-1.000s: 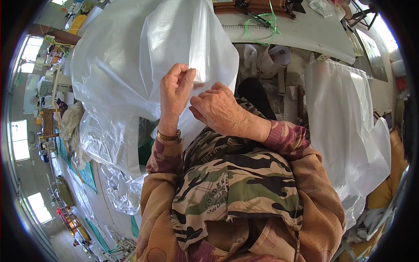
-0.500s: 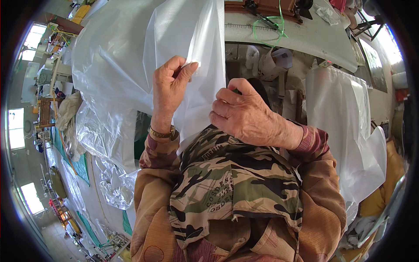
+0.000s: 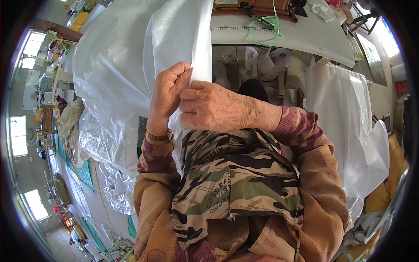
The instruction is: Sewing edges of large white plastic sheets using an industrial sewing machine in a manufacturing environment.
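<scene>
A large translucent white plastic sheet (image 3: pixel 174 37) hangs down from the table toward my lap. Its folded edge is pinched between the thumb and fingers of my left hand (image 3: pixel 166 96), which wears a wristwatch. My right hand (image 3: pixel 216 107) is closed, back of the hand upward, and meets the left at the sheet's edge. Its fingertips are turned away, so what they grip is hidden now; a small dark green bit showed inside that fist earlier. Below both hands lies my camouflage apron (image 3: pixel 244 170).
Ahead is a grey worktable (image 3: pixel 318 41) with a brown machine base (image 3: pixel 279 8) and a loop of green string (image 3: pixel 277 32). Under its edge stands a white bin (image 3: pixel 266 65). Another plastic sheet (image 3: pixel 338 105) drapes at the right. Crumpled clear plastic (image 3: pixel 115 185) lies at the left.
My right hand has moved left, up against my left hand. The left hand has kept its pinch, with its fingers curled in more. The sheet's right edge has shifted left.
</scene>
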Demonstrator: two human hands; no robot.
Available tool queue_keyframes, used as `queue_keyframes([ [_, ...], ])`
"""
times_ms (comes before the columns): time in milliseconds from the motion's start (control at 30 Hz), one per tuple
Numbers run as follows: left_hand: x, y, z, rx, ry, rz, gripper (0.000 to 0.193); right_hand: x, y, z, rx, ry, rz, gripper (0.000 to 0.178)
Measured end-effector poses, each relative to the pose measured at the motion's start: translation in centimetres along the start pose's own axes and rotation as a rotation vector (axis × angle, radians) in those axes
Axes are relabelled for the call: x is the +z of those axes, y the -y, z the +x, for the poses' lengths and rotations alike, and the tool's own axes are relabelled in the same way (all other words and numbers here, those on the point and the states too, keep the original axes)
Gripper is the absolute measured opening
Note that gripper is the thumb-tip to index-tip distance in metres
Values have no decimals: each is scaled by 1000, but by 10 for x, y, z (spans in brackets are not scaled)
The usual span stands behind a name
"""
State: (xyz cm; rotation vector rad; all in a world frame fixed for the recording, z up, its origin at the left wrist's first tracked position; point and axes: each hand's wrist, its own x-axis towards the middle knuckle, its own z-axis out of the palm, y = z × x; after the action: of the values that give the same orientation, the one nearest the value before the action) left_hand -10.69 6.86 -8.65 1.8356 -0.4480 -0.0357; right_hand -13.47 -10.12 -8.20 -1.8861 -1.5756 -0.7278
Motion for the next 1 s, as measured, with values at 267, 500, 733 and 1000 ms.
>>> queue_keyframes([
  [267, -3, -17, -3, -103, 33, -134, 29, 3, -4, 10, -42, -25, 7, 16],
  [500, -13, -22, -4, -190, -46, -241, 24, 15, -17, -2, -86, -103, 39, 19],
  [733, -60, -88, 25, 146, -198, 728, 14, 82, -63, -15, 954, -770, 244, 50],
  [1000, -50, -140, 55, 201, 299, 800, 19, 160, -109, 99, 669, -205, 742, 40],
])
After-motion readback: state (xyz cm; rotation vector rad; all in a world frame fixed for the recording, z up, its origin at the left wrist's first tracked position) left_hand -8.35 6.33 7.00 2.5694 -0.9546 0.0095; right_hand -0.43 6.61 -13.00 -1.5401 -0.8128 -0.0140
